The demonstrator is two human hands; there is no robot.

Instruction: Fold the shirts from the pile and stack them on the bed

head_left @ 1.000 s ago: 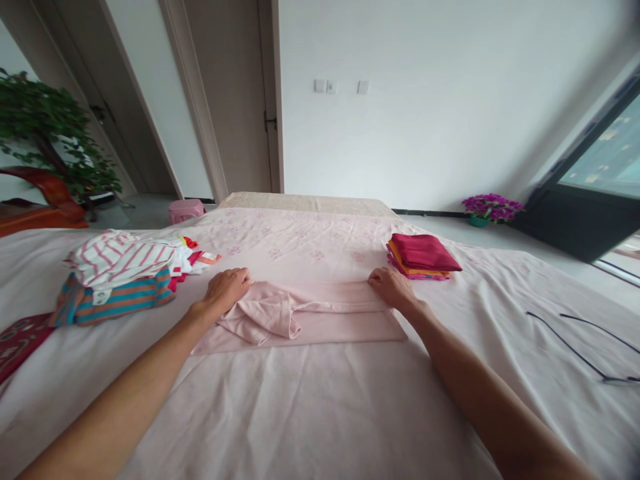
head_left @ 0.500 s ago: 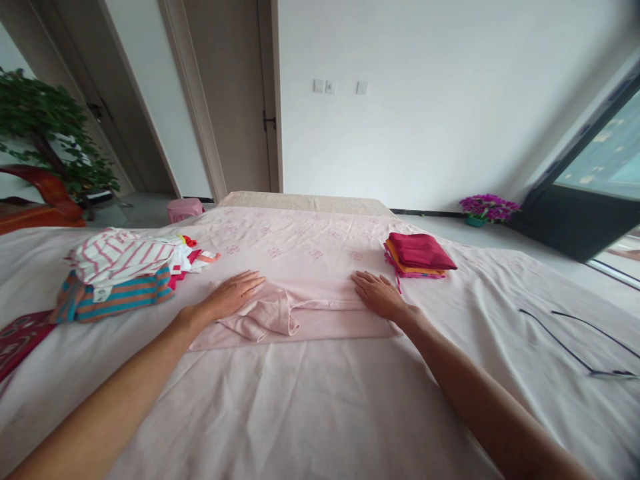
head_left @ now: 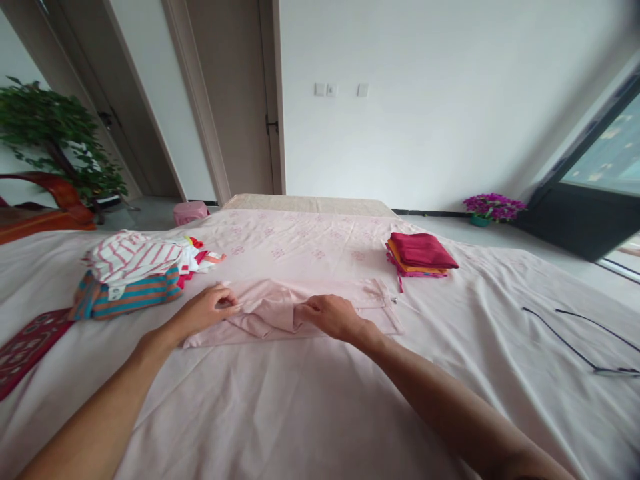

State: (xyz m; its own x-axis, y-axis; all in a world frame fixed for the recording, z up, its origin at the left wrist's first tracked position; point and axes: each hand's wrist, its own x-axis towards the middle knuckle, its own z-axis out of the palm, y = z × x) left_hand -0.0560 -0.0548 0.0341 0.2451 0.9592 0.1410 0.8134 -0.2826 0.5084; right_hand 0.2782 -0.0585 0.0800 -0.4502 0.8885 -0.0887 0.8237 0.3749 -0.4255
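A pale pink garment (head_left: 273, 310) lies folded into a long strip across the bed in front of me. Its middle is bunched up, and a band with a small metal fastener shows at its right end. My left hand (head_left: 207, 310) pinches the cloth near the left end, thumb against fingers. Closed on the bunched fold at the middle is my right hand (head_left: 333, 313), knuckles up, its fingertips partly hidden in the cloth.
Striped clothes (head_left: 133, 273) are heaped on the left, by a dark red patterned cloth (head_left: 33, 347). On the right sit a stack of folded red and orange cloths (head_left: 423, 252) and black-framed glasses (head_left: 595, 367). A pink stool (head_left: 191, 212) stands beyond the bed (head_left: 310, 400).
Both hands were lying flat on the garment's far edge. Now they are closed on its cloth; the right hand has come inward to the middle, the left slightly left and nearer.
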